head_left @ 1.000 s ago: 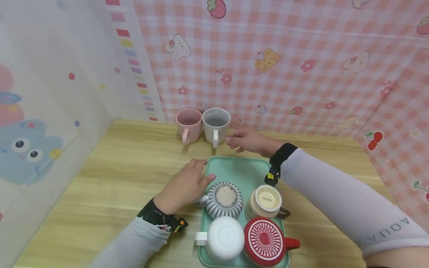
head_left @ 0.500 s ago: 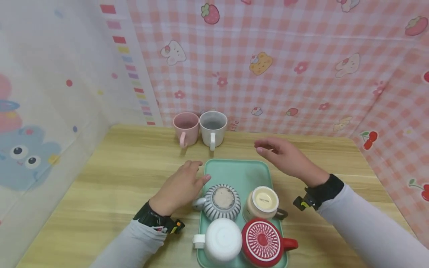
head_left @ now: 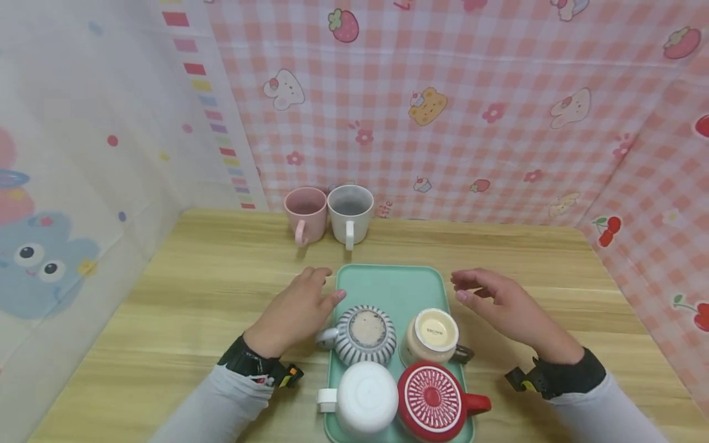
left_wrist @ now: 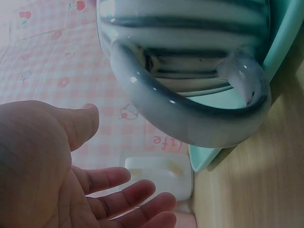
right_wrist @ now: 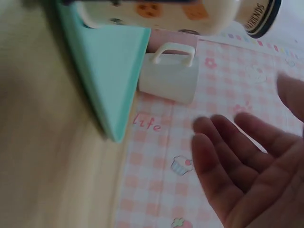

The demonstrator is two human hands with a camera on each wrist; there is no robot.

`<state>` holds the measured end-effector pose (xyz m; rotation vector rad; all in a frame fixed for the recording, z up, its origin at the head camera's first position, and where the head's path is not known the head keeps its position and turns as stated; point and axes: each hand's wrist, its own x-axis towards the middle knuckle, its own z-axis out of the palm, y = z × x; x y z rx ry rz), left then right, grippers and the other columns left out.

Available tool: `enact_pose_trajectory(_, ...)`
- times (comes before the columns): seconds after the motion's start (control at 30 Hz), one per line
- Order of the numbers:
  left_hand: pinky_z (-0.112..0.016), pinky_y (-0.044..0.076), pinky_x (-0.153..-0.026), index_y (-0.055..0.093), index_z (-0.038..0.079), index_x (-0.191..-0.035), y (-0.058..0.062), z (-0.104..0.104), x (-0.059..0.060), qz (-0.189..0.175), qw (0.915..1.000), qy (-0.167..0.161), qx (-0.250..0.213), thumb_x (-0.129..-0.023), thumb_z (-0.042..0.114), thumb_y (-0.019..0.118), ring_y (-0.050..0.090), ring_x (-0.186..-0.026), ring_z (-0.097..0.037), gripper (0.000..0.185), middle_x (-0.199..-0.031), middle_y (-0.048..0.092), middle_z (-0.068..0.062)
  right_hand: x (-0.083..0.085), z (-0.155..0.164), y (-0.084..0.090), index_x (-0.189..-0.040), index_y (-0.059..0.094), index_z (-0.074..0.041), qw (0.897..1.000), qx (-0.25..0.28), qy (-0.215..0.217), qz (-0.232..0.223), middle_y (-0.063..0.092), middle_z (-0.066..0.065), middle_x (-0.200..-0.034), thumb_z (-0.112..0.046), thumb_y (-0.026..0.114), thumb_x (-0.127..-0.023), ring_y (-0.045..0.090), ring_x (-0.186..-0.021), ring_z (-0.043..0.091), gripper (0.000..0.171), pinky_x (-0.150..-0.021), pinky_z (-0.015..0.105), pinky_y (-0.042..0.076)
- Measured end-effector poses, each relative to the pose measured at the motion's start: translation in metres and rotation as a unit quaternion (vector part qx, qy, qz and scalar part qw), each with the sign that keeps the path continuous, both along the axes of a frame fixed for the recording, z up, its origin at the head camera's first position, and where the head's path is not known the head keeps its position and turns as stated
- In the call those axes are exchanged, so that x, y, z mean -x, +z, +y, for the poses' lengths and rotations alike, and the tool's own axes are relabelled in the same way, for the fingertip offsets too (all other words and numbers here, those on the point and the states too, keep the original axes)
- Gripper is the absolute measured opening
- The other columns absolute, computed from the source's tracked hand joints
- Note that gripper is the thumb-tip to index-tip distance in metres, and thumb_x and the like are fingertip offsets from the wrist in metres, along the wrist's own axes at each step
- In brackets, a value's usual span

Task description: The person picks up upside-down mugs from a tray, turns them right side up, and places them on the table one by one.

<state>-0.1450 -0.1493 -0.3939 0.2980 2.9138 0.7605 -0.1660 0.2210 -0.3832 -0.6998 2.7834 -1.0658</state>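
1. We take the grey-and-white striped ceramic mug [head_left: 364, 333] as the thing in hand. It sits upside down on the mint-green plastic tray [head_left: 396, 285], in the left slot of the middle row, with its handle [left_wrist: 190, 121] sticking out to 9 o'clock past the tray's edge.
2. Our left hand [head_left: 297, 311] lies at 9 o'clock of that mug, fingers loose and straight, holding nothing. Its fingertips are just beside the handle at the tray's left rim; we cannot tell whether they touch.
3. Our right hand [head_left: 501, 302] hovers at 3 o'clock of the tray, palm open with relaxed fingers, empty. Nearest to it is the cream ceramic mug with a dark handle [head_left: 435, 336], also inverted.
4. Nearer us on the tray stand a plain white mug [head_left: 365, 397] and a red mug with a white ribbed base [head_left: 434, 401], both inverted. All four are packed close.
5. At 12 o'clock, off the tray and against the backdrop, a pink mug [head_left: 305, 213] and a white mug [head_left: 349, 212] stand upright, side by side.
6. Risks, as we judge them: pulling the striped mug by its handle could knock its neighbours, since the four sit so close. The tray may skid on the wooden table [head_left: 183, 289] if it is dragged rather than lifted. Glazed ceramic can slip from a loose pinch.
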Motion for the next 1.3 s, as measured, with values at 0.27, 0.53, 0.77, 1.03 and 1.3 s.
enact_pose_trajectory(0.27, -0.054, 0.050, -0.110, 0.047, 0.003, -0.152, -0.001, -0.002, 0.000, -0.003, 1.0000, -0.003, 0.003, -0.107, 0.047, 0.052, 0.056, -0.137, -0.034, 0.063, -0.146, 0.056, -0.019, -0.011, 0.013, -0.019, -0.134, 0.066, -0.011, 0.995, -0.050, 0.077, -0.042, 0.072, 0.002, -0.123, -0.026, 0.066, -0.103, 0.070, -0.107, 0.018, 0.034, -0.088, 0.032, 0.059)
enact_pose_trajectory(0.53, -0.055, 0.049, -0.111, 0.047, 0.003, -0.152, 0.001, -0.003, 0.001, -0.010, 0.9999, -0.001, 0.007, -0.108, 0.046, 0.052, 0.055, -0.138, -0.035, 0.062, -0.147, 0.055, -0.020, -0.008, 0.020, -0.028, -0.130, 0.068, -0.016, 0.978, -0.011, 0.144, -0.147, 0.073, -0.005, -0.113, -0.032, 0.068, -0.102, 0.068, -0.101, 0.008, 0.032, -0.083, 0.027, 0.059)
enact_pose_trajectory(0.77, -0.055, 0.049, -0.111, 0.047, 0.003, -0.152, -0.001, -0.003, 0.002, -0.012, 0.9999, -0.001, 0.009, -0.107, 0.047, 0.053, 0.055, -0.138, -0.034, 0.063, -0.147, 0.055, -0.019, -0.006, 0.023, -0.038, -0.116, 0.072, -0.023, 0.968, 0.020, 0.185, -0.172, 0.072, -0.006, -0.099, -0.024, 0.059, -0.107, 0.064, -0.090, 0.005, 0.016, -0.079, 0.025, 0.057)
enact_pose_trajectory(1.03, -0.055, 0.050, -0.110, 0.048, 0.003, -0.151, -0.002, -0.002, 0.002, -0.012, 0.9999, -0.002, 0.009, -0.107, 0.047, 0.053, 0.055, -0.137, -0.034, 0.062, -0.146, 0.056, -0.019, -0.007, 0.026, -0.042, -0.109, 0.073, -0.014, 0.944, 0.089, 0.246, -0.202, 0.071, 0.007, -0.096, -0.008, 0.052, -0.108, 0.063, -0.088, 0.008, 0.022, -0.079, 0.026, 0.056)
enact_pose_trajectory(1.3, -0.055, 0.050, -0.110, 0.049, 0.001, -0.150, -0.003, -0.003, 0.002, -0.010, 0.9999, -0.007, 0.011, -0.107, 0.046, 0.053, 0.057, -0.135, -0.034, 0.061, -0.143, 0.057, -0.019, -0.008, 0.025, -0.043, -0.112, 0.072, -0.004, 0.906, 0.129, 0.280, -0.291, 0.066, 0.026, -0.097, -0.007, 0.056, -0.106, 0.062, -0.091, 0.008, 0.017, -0.085, 0.027, 0.056)
